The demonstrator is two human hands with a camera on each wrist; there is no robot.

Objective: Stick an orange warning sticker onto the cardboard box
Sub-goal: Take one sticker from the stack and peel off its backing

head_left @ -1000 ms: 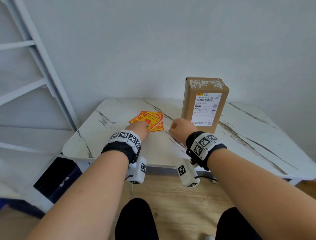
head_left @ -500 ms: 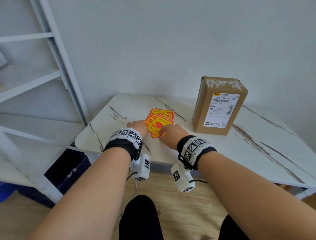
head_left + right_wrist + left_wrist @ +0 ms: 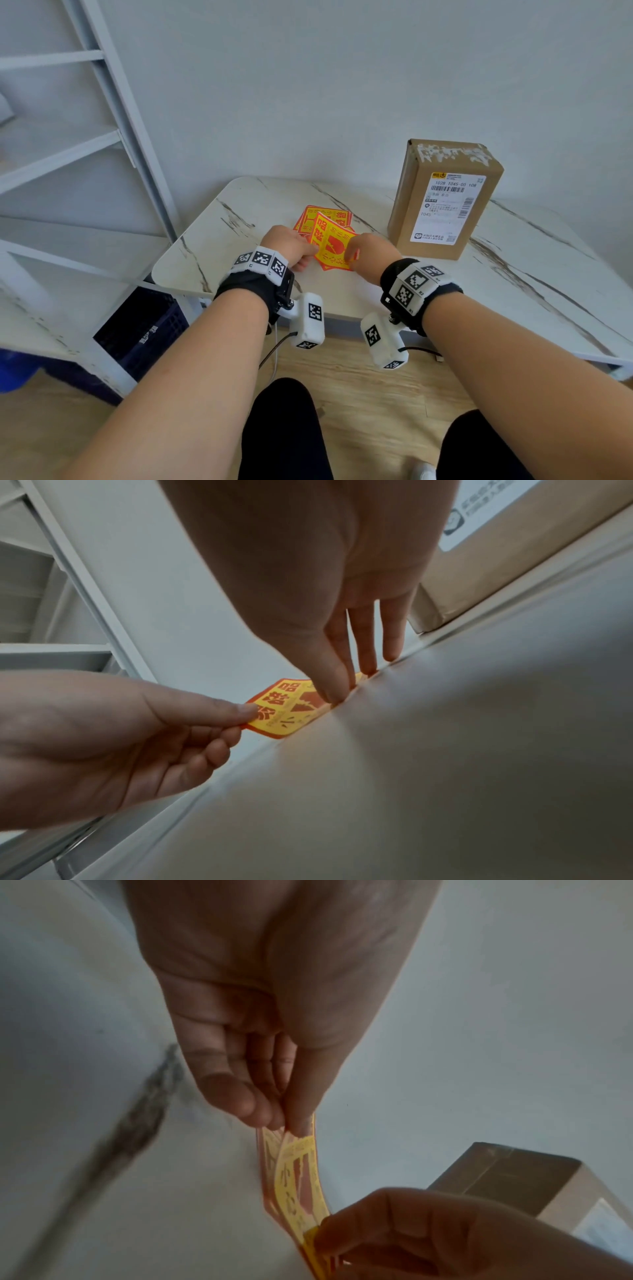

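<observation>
Orange warning sticker (image 3: 334, 241) pinched by both your hands' fingers (image 3: 240, 712); cardboard box (image 3: 442, 197) stands far-right, nearer your right hand (image 3: 371, 251).

A white marble-patterned table (image 3: 260, 202) carries an upright brown cardboard box (image 3: 404, 205) and, seemingly, several overlapping orange-yellow warning stickers (image 3: 310, 219).

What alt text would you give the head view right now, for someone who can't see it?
Both hands pinch one orange warning sticker just above the marble table, the left hand at its left edge and the right hand at its right. More stickers lie behind it, and the cardboard box stands upright to the right, label facing the camera.
</observation>
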